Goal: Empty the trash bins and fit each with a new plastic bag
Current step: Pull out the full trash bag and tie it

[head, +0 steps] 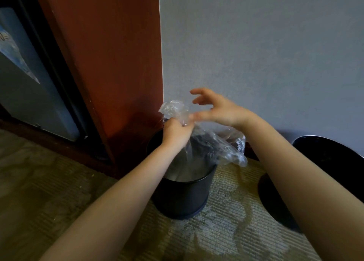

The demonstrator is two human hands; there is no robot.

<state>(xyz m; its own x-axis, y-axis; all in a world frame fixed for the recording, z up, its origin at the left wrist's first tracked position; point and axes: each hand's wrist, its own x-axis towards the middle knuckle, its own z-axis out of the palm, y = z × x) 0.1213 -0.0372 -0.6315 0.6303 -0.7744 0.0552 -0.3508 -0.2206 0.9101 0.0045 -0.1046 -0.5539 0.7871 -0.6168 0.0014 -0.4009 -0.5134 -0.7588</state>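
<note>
Gripping hand: the left hand (175, 131) is clutching the bunched neck of one clear, crinkled plastic bag (216, 142), its fingers curling round it.
Free hand: the right hand (218, 109) is hovering just above and right of the left one, blurred, with its fingers spread and loosely bent. It is clasping nothing, and one fingertip is lying just beside the bunched plastic.
Bag count: one, billowing beneath the right wrist and trailing down into the bin under both hands.
Bin count: two. One small round black trash bin with a shiny inside (183, 197) is standing upright directly below the hands. A second round black bin (334, 156) is sitting right of the right forearm, partly hidden by it.
Floor: one patterned beige carpet (59, 201) is lying under both bins.
</note>
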